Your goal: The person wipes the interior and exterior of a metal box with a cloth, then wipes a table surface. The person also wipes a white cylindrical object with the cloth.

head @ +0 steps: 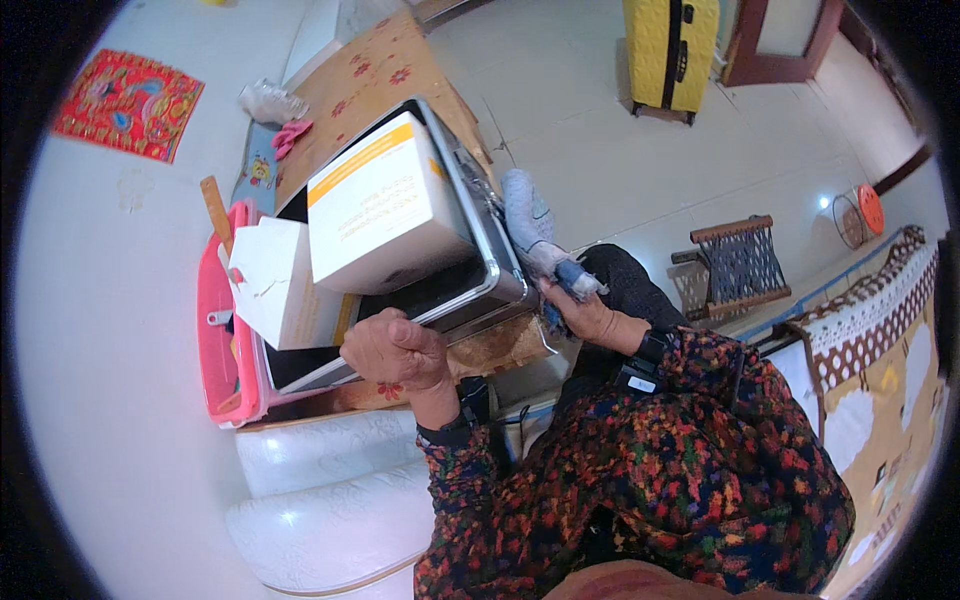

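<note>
My left hand (395,349) is closed over the near rim of a black case with metal edging (499,283); its fingers are curled round that edge. In my right hand (586,315) is a frayed bundle of grey-blue cloth (530,214), beside the case's right side. Inside the case sits a large white box with an orange stripe (375,202). A smaller white carton (279,281) leans to its left, its top flaps partly raised. Both boxes bear writing.
Left of the case stands a pink plastic basket (212,330) with a wooden handle sticking out. Beneath lies a flowered tabletop (360,90). A white padded seat (337,480) is near me. A yellow suitcase (664,56) and a folding stool (739,262) stand on the floor.
</note>
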Available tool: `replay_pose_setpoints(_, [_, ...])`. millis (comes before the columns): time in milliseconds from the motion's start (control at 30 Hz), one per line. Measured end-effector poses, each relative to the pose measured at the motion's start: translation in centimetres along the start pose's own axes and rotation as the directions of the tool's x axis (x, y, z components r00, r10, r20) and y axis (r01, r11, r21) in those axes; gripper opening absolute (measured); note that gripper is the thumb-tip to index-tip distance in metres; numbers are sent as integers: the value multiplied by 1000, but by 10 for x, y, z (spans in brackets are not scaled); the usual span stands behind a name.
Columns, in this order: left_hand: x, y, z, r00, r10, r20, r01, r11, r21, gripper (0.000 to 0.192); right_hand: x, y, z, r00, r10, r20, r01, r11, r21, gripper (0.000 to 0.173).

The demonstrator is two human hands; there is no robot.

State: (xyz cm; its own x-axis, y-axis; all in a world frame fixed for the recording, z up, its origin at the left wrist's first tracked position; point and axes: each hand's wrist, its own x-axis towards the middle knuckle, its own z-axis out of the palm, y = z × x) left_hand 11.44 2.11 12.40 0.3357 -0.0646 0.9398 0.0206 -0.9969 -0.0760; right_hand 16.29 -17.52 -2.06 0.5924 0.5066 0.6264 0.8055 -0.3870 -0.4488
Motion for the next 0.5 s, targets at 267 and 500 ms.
replay_pose_setpoints(267, [3, 2, 0, 1000, 19, 17, -19, 999, 30, 42, 7, -25, -6, 947, -112, -301, 143, 986, 82, 56])
replay_pose_setpoints(500, [2, -4, -4, 999, 6, 50, -7, 1000, 19, 38, -5, -28, 9, 966, 255, -39, -145, 663, 734, 74])
